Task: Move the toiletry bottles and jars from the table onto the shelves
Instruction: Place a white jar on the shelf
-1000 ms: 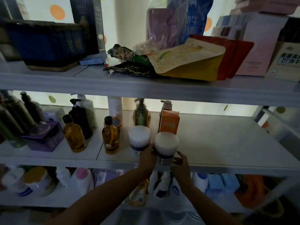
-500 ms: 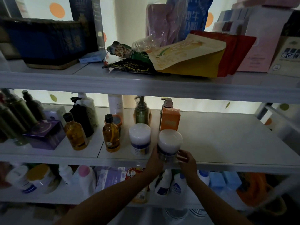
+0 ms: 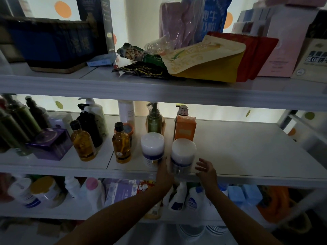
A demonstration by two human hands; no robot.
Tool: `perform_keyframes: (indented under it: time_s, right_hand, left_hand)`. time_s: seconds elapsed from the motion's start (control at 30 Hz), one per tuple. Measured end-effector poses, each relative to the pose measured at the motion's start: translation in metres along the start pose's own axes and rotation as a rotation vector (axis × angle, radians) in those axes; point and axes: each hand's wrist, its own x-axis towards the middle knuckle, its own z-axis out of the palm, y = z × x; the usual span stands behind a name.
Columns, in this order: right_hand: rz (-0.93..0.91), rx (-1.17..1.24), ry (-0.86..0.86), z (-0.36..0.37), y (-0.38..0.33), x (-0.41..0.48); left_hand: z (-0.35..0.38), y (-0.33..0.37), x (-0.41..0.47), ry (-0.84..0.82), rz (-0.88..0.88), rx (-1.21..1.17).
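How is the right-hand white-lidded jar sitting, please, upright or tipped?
Upright: the jar stands on its base on the middle shelf, lid on top.

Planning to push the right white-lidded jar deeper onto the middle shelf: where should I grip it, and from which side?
Grip the right white-lidded jar round its body below the lid, coming from the front-right. It stands upright near the shelf edge; the twin jar crowds its left, the orange carton stands close behind, bare shelf lies right.

"养护头皮" on the tag of a pump bottle, "牛" on the blue bag, "G" on the beige box
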Motion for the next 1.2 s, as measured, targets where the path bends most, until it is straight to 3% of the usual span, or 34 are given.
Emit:
perform_keyframes:
  time_s: [0.13, 0.23, 0.3, 0.4, 0.6, 0.77, 0.97, 1.2]
  right_hand:
    - [-0.025, -0.005, -0.154, 0.01, -0.006, 0.0]
    - [0.029, 0.059, -0.043, 0.007, -0.003, -0.001]
    - [0.051, 0.067, 0.004, 0.001, 0.002, -0.002]
    - [0.023, 0.042, -0.087, 0.003, 0.001, -0.004]
    - [0.02, 0.018, -0.049, 0.008, -0.001, 0.001]
    - [-0.049, -0.073, -0.105, 0.014, -0.002, 0.002]
    - [-0.007, -0.055, -0.04, 0.013, -0.001, 0.007]
    - [-0.083, -0.126, -0.162, 0.018, -0.007, 0.008]
  left_hand:
    - [0.004, 0.005, -0.016, -0.013, -0.021, -0.072]
    - [0.002, 0.01, -0.017, -0.166, -0.027, -0.066]
    - [-0.002, 0.012, -0.01, -0.152, 0.006, -0.048]
    - [-0.003, 0.012, -0.008, -0.016, -0.004, -0.046]
    - [-0.006, 0.018, -0.014, -0.193, -0.022, -0.088]
    - [-0.002, 0.016, -0.009, 0.048, -0.026, -0.194]
    - [-0.005, 0.022, -0.008, -0.099, 0.015, -0.128]
    - [0.005, 0.015, -0.012, 0.015, -0.017, -0.112]
